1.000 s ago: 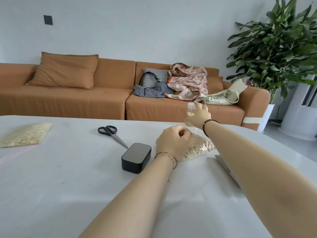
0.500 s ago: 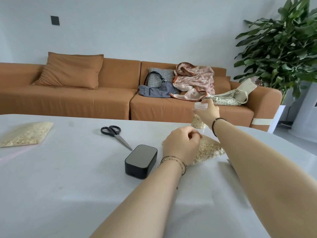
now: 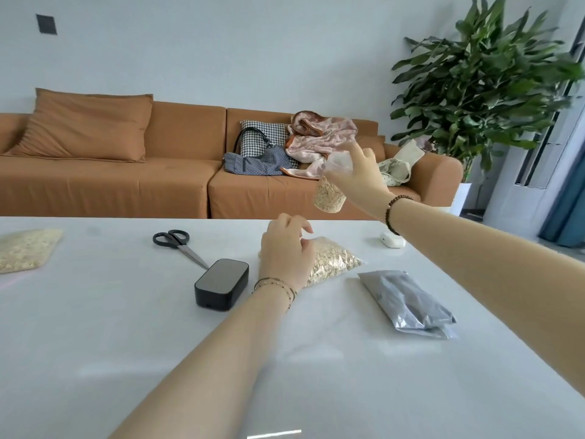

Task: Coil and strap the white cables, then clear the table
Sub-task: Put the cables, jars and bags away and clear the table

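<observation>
R hand [image 3: 357, 182] gripping clear jar [image 3: 330, 193] by upper part, jar tilted, part-filled, lifted off table [image 3: 126, 343] past far edge. L hand [image 3: 286, 251] fingers curled at left end of flake bag [image 3: 335, 264]; can't tell if pinching or just touching. Also on table: scissors [image 3: 177, 245], black box [image 3: 221, 283] beside L wrist, grey pouch [image 3: 408, 302], small white item [image 3: 392, 239] at far edge, 2nd flake bag [image 3: 25, 248] far left.

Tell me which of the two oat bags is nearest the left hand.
The oat bag just right of the black box: the left hand partly covers its end. The other bag lies alone at the table's left edge.
</observation>
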Motion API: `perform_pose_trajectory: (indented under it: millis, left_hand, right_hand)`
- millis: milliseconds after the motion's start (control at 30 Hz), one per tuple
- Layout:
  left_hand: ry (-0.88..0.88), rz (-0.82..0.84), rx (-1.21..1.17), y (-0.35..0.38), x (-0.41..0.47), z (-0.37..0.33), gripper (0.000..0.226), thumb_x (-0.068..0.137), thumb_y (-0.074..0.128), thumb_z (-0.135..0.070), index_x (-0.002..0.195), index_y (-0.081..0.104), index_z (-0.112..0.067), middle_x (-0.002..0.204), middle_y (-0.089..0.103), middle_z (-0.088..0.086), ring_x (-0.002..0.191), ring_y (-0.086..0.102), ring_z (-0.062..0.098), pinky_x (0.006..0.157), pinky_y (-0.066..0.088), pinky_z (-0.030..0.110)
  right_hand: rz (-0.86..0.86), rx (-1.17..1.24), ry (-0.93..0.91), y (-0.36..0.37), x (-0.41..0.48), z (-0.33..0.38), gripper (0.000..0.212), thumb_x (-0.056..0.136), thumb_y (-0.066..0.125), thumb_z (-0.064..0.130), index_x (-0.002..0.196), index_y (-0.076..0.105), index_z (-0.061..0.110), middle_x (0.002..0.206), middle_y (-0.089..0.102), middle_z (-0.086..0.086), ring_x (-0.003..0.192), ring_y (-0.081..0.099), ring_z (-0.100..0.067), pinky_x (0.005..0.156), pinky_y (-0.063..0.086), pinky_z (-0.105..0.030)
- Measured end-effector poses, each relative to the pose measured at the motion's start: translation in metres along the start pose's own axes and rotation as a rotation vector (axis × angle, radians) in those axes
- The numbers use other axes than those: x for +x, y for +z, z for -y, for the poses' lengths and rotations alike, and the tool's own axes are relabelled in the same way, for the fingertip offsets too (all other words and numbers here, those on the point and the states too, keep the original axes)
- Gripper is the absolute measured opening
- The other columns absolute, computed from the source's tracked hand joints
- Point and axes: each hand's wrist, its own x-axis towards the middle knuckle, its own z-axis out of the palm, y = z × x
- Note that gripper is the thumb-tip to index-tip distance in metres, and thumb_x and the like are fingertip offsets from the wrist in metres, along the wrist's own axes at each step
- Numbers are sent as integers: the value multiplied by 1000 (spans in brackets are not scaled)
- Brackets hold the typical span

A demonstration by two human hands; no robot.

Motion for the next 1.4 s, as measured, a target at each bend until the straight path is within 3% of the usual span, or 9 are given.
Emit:
perform_pose_trajectory:
  millis: [100, 300, 433, 667, 767, 967, 1100, 1233, 1400]
  left_hand:
    - [78, -49, 91, -14, -18, -18, 24, 79, 52, -6, 101, 56, -13, 98, 50, 2, 89, 51, 26, 78, 43, 42]
    - [194, 154, -55, -84, -100, -57, 31, 81, 52, 5, 110, 53, -5, 99, 42, -2, 87, 46, 17, 78, 42, 33]
    - [71, 262, -56, -159, -160, -68, 33, 84, 49, 3, 112, 49, -15, 95, 42, -6, 74, 44, 5, 70, 38, 23]
    - [-298, 349, -64, -283, -255, -89, 16, 84, 49, 2, 93, 47, -11, 80, 45, -2, 69, 41, 10, 60, 34, 16]
    - [-264, 441, -47, -323, -294, -102, 13, 88, 53, -4, 90, 51, -17, 79, 52, -3, 66, 44, 3, 63, 38, 15]
    - [-79, 626, -2, -365, -351, -142, 21, 95, 58, -17, 88, 72, -31, 77, 70, -9, 69, 61, 12, 67, 48, 19]
    - [20, 699, 342, -362, -375, -150, 26, 93, 44, -19, 81, 67, -22, 79, 66, -7, 71, 59, 8, 71, 48, 23]
    - [-55, 690, 483, -365, -385, -153, 31, 93, 39, -17, 66, 48, -28, 76, 52, -7, 77, 51, 15, 72, 43, 28]
    - [-232, 900, 318, -374, -378, -160, 38, 79, 43, -9, 61, 64, -34, 74, 65, -19, 78, 61, 7, 81, 52, 24]
  right_hand:
    - [4, -40, -127, -51, -45, 26, 55, 89, 64, 42, 138, 43, 31, 128, 37, 4, 105, 44, -12, 87, 41, -32]
    - [141, -90, -215, -119, -168, 76, 60, 82, 76, 45, 135, 53, 28, 129, 43, 7, 109, 39, -4, 94, 31, -22]
    - [242, -34, -206, -137, -253, 115, 58, 77, 77, 50, 126, 57, 26, 121, 47, 11, 108, 45, -5, 87, 31, -21]
    - [368, 109, -218, -150, -370, 166, 52, 74, 74, 57, 115, 54, 31, 115, 50, 15, 101, 46, -3, 81, 35, -12]
    - [351, 128, -260, -151, -400, 179, 55, 73, 75, 60, 114, 56, 30, 112, 50, 18, 99, 48, -2, 82, 41, -23]
    - [205, 239, -282, -142, -450, 199, 57, 63, 79, 62, 104, 61, 28, 103, 55, 20, 91, 53, 1, 71, 43, -18]
    - [178, 299, -241, -134, -473, 202, 55, 63, 83, 60, 104, 61, 30, 105, 57, 16, 85, 58, -7, 70, 47, -24]
    - [200, 303, -229, -135, -493, 201, 60, 67, 77, 64, 114, 60, 31, 112, 56, 20, 97, 58, -4, 80, 55, -36]
    - [267, 316, -227, -140, -510, 198, 66, 68, 73, 65, 124, 58, 32, 118, 52, 22, 102, 57, 1, 84, 55, -35]
